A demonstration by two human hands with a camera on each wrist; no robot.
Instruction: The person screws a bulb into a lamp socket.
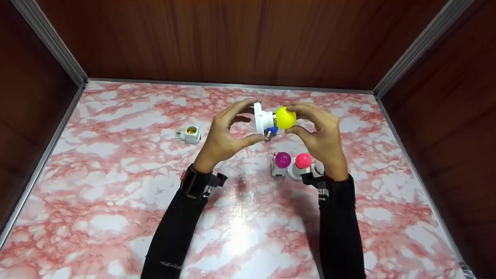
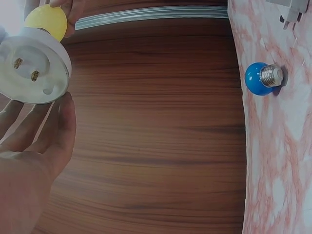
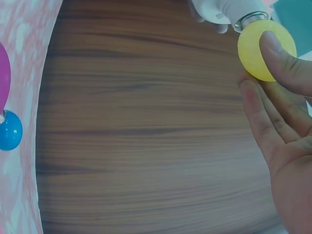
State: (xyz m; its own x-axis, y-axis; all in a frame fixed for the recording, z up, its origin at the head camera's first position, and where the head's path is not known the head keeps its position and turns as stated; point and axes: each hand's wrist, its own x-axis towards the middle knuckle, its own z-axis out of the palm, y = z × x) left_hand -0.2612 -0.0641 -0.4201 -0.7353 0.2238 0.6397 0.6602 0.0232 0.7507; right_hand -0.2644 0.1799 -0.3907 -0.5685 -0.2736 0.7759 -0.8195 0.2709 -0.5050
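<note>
Now — left hand [image 1: 222, 135] grips white socket [image 1: 265, 120], right hand [image 1: 324, 133] pinches yellow bulb [image 1: 285, 118] at socket's mouth; blue bulb [image 2: 256, 79] on table [image 1: 116, 193].

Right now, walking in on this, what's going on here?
A person's left grip holds a white socket, and the right grip pinches a yellow bulb at the socket's mouth, its metal thread partly showing. On the table, a purple bulb and a pink bulb stand in white holders, a blue bulb lies loose, and a plug adapter on the left has no bulb.
</note>
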